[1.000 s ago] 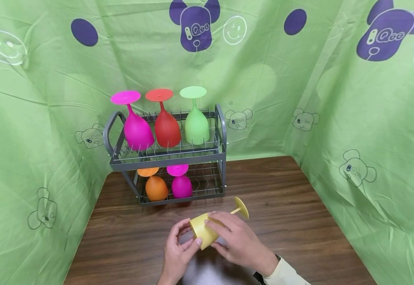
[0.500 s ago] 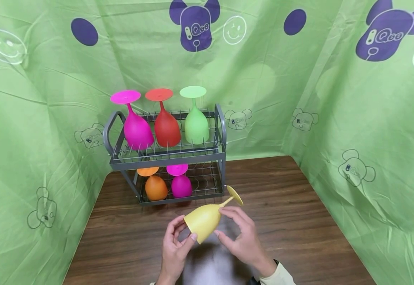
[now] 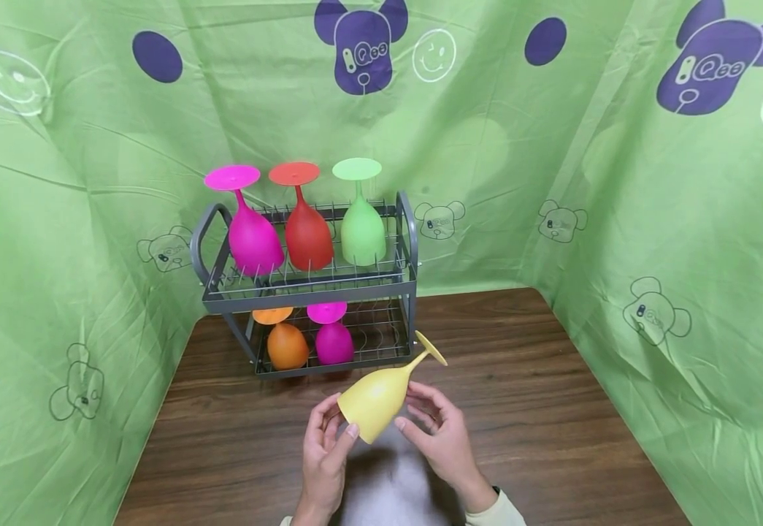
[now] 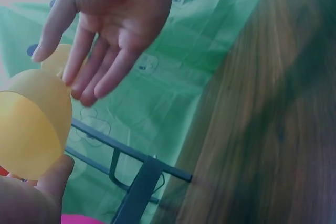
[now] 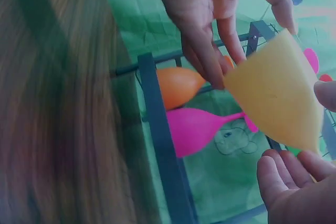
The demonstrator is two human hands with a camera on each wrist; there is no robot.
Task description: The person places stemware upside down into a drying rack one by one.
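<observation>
A yellow plastic wine glass (image 3: 374, 400) is held tilted over the table, its rim toward the lower left and its foot up to the right. My left hand (image 3: 324, 460) pinches it at the rim, thumb on the near side and fingers behind. Close by the lower bowl and stem is my right hand (image 3: 439, 438), fingers loosely bent and thumb apart from the glass in the head view. In the left wrist view its relaxed fingers reach toward the stem end of the yellow glass (image 4: 44, 98). The right wrist view shows the bowl (image 5: 278, 90) between both hands.
A grey two-tier dish rack (image 3: 309, 296) stands behind the hands. Upside-down magenta (image 3: 255, 237), red (image 3: 309, 237) and green (image 3: 363, 232) glasses are on top; orange (image 3: 287, 347) and magenta (image 3: 334, 344) ones are below. Green printed cloth (image 3: 486, 168) surrounds the wooden table (image 3: 526, 394).
The yellow glass has risen a little, its foot swinging up and left. My right hand has slackened from around the bowl and drawn lower, while the left keeps its hold at the rim.
</observation>
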